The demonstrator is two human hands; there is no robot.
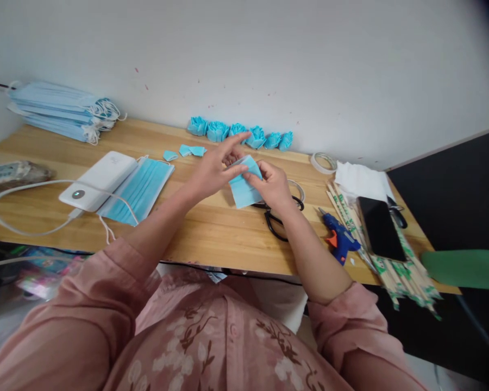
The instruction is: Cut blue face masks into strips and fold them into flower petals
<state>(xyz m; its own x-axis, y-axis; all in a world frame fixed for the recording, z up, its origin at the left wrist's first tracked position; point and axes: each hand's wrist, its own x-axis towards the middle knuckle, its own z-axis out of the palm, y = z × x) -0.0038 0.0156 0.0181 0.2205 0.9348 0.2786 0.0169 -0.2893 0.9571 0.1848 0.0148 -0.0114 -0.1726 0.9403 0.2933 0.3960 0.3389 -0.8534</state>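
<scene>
Between my two hands is a blue piece of face-mask fabric (244,190), held up over the middle of the table. My left hand (218,165) pinches its upper part with the thumb, the other fingers raised behind it. My right hand (274,184) grips its right edge between thumb and fingers. Below and partly hidden by my right hand lie black-handled scissors (275,225) and a roll of tape (296,190). Several blue fabric flowers (217,131) stand in a row along the wall. Small cut blue pieces (185,151) lie left of my left hand.
At left are a stack of face masks (61,111), a white power bank (100,182) with a cable, and a single mask (140,187). To the right lie a blue glue gun (338,236), wrapped chopsticks (395,285), a phone (380,228), white tissue (361,179) and another tape roll (323,163).
</scene>
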